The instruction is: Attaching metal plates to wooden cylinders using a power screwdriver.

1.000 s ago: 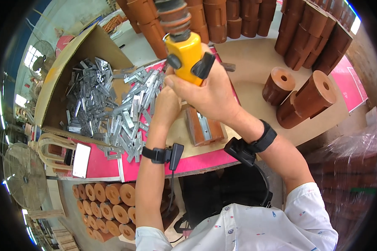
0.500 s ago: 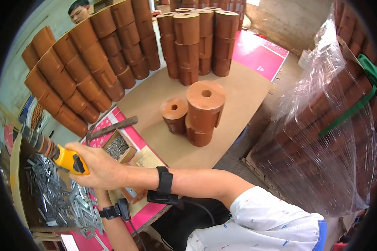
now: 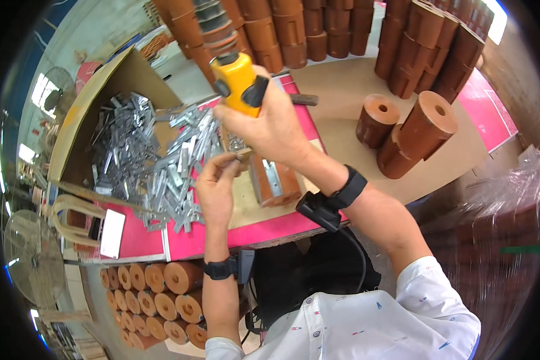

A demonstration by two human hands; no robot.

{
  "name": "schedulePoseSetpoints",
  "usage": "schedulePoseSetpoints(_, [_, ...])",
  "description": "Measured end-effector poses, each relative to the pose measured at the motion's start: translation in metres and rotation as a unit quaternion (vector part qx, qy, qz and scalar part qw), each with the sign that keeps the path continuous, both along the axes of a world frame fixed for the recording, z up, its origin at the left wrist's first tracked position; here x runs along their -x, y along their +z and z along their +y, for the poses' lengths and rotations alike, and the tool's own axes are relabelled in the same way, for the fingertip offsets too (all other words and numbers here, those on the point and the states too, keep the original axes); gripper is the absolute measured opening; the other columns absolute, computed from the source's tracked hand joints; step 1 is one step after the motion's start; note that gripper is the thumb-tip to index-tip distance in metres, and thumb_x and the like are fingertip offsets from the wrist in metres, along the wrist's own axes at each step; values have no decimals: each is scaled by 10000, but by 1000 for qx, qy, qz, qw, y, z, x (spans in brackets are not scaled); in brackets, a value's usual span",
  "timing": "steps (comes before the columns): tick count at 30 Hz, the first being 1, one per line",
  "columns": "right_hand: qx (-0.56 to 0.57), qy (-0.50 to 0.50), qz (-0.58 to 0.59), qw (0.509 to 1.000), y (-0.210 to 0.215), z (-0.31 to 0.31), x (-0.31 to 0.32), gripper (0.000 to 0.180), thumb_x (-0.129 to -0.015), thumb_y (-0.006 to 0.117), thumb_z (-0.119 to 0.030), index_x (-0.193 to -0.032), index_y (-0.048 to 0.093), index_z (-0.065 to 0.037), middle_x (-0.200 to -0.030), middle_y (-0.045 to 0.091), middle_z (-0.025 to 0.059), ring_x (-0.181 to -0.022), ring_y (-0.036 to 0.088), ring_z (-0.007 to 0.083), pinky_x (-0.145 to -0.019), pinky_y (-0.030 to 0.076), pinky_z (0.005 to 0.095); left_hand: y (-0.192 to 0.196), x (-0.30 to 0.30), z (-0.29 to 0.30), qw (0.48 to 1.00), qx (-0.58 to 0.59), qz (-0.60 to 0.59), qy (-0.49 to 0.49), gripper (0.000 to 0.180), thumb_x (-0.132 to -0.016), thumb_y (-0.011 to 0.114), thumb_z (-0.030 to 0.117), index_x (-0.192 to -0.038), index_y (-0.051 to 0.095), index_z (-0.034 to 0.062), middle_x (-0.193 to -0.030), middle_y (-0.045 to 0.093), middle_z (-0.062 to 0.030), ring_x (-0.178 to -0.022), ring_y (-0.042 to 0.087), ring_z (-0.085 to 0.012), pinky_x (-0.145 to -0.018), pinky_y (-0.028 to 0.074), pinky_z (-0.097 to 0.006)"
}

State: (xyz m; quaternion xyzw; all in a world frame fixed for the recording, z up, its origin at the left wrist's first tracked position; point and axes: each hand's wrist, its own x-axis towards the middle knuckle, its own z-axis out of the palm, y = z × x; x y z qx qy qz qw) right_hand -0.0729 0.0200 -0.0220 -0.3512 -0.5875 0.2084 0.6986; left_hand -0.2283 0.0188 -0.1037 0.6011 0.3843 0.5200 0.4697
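My right hand (image 3: 277, 129) is wrapped round a yellow hand-held power tool (image 3: 240, 84) with a dark ribbed end pointing away. The tool is raised above the table. Below and left of it, my left hand (image 3: 215, 191) has its thumb and fingers pinched together; whatever they hold is too small to make out. Beside those fingertips a reddish-brown cylinder (image 3: 291, 187) lies on its side on a tan board, with a flat metal bracket (image 3: 273, 178) along its top. My right wrist and hand partly cover a small box of screws (image 3: 237, 143).
An open cardboard box (image 3: 72, 126) spills metal brackets (image 3: 180, 171) onto the pink tabletop. A hammer (image 3: 304, 99) lies behind my right hand. Brown cylinders (image 3: 423, 135) stand to the right, with tall stacks behind. More cylinders (image 3: 183, 278) are piled below the table edge.
My view has swung left, so the table's things sit further right. The left hand, earlier hidden behind my right forearm, now shows beside the cylinder. The tool stays in my right hand.
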Motion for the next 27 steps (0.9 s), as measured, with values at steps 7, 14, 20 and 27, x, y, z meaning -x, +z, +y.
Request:
schedulePoseSetpoints(7, [32,72,74,994,12,-10,5,477,-776,750,-193,-1147,529,9,-877,642,71,-784,609,124,-726,504,294,-8,5,-43,1000,19,-4,-17,157,-858,632,-48,-1013,625,-21,-932,675,-52,-865,644,-103,-768,510,-248])
schedulePoseSetpoints(14, [29,80,69,994,34,-33,7,381,-774,750,-196,-1046,565,-5,-854,621,39,-759,578,95,-699,492,275,-8,-11,-50,997,-55,42,-21,287,-834,668,-13,-1116,627,13,-940,678,-65,-896,626,-123,-795,498,-274])
schedulePoseSetpoints(20, [45,83,65,993,33,-39,7,373,-775,748,-201,-1034,561,-9,-845,615,39,-754,574,97,-686,488,274,-11,-16,-52,999,-10,11,-29,285,-827,678,-4,-1108,633,10,-949,677,-69,-916,621,-129,-825,490,-288])
schedulePoseSetpoints(27, [49,67,44,996,30,-37,4,383,-779,744,-206,-1052,562,-7,-850,620,43,-756,584,107,-694,493,279,-17,-15,-53,1000,-7,11,-19,272,-827,669,-17,-1096,637,9,-942,683,-69,-896,629,-125,-827,489,-277])
